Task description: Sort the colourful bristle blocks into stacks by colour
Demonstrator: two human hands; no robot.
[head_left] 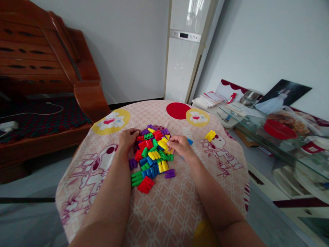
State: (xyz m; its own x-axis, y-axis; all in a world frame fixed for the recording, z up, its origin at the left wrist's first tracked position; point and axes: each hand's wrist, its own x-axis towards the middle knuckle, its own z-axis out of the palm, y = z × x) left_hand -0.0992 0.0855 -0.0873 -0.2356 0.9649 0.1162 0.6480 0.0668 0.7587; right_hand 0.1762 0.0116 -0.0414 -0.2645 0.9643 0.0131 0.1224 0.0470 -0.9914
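Note:
A heap of plastic building blocks (146,144) in red, green, blue, yellow and purple lies on the cloth-covered table (164,219). My left hand (128,139) rests at the heap's left edge, fingers extended and fingertips against the blocks, holding nothing that I can see. On the other side, my right hand (180,145) pinches a yellow block (162,143) between thumb and fingers, just over the heap. A separate yellow block (210,135) lies off to the right. One blue block (190,141) shows partly behind my right hand. A red block (146,185) is nearest to me.
A wooden bench (87,92) stands at the left, with a white cable on its seat. Behind the table is a tall white cabinet-like unit (182,65). To the right, a glass-topped stand (252,133) bears papers, a red bowl (280,129) and a picture.

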